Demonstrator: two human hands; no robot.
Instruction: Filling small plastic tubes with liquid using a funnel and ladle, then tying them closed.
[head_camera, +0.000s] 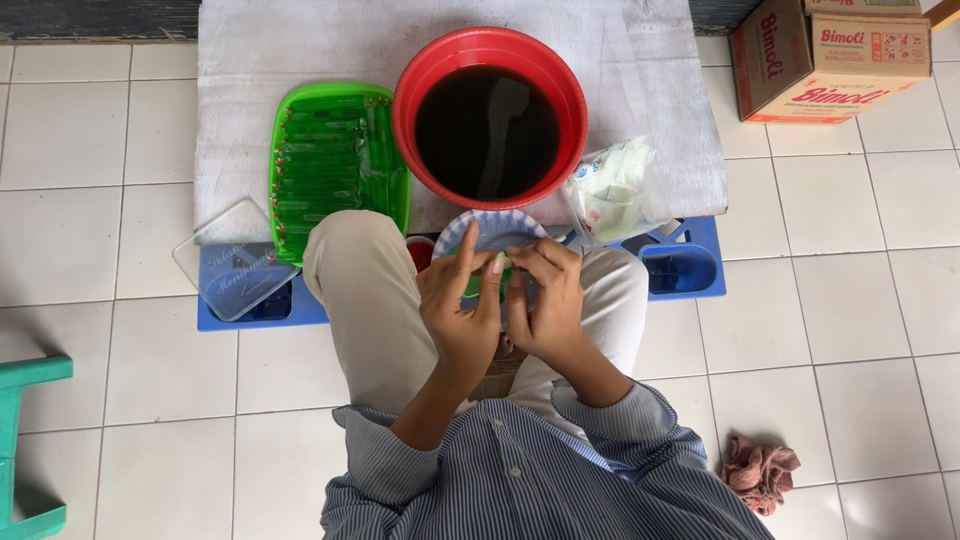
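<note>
**Two hands pinch a small green piece over the lap**

The left hand (458, 305) and right hand (545, 300) meet in front of the knees, fingertips pressed together on a small green piece (478, 288). Each grip pinches it; the left forefinger sticks up and away. Only a sliver of green shows between the fingers, so its shape, long axis and the way it points cannot be made out.

Just beyond the hands sits a blue-and-white patterned bowl (495, 228), its near half hidden by the fingers. Past it, on the pale bench (640, 70), stands a red basin (430, 70) of dark liquid. Left of the basin lies a green tray (290, 110) of thin green sticks laid crosswise; right of it, a crumpled clear plastic bag (612, 190). A clear lid (235, 262) rests on a blue crate (690, 262) under the bench edge. A cardboard box (830, 60) is cut off at the top right.
</note>
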